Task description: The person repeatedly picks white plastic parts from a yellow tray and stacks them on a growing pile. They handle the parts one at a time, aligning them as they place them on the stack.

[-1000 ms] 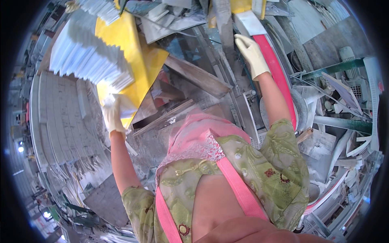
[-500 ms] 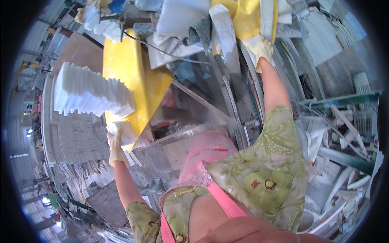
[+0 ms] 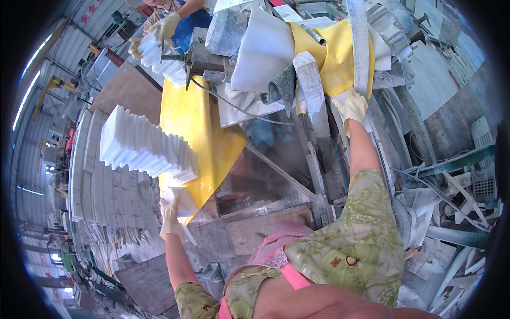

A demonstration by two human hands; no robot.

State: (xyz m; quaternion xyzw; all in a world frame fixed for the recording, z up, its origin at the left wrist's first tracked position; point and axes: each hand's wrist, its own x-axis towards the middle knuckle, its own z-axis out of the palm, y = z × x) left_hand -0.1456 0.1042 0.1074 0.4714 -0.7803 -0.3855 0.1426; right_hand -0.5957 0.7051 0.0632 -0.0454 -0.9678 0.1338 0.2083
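Observation:
My left hand, in a pale rubber glove, grips the near edge of a small white stone tile at the lower end of a yellow sheet. A long row of white stone tiles stands on edge just beyond it. Farther right, my right hand, gloved alike, is closed at a white piece, apparently another tile, under the lower edge of a second yellow sheet. The fingers partly cover this piece, and an upright grey bar stands just beyond them.
At the far left a co-worker's gloved hands hold another tile stack. A dark cable hangs across the middle, above a slanting wooden strip. Stone slabs are stacked at left. Offcuts and a green beam lie at right.
The whole view has shifted, so the scene sits lower and farther right, and more of the co-worker shows. Both my hands stay at the same white pieces.

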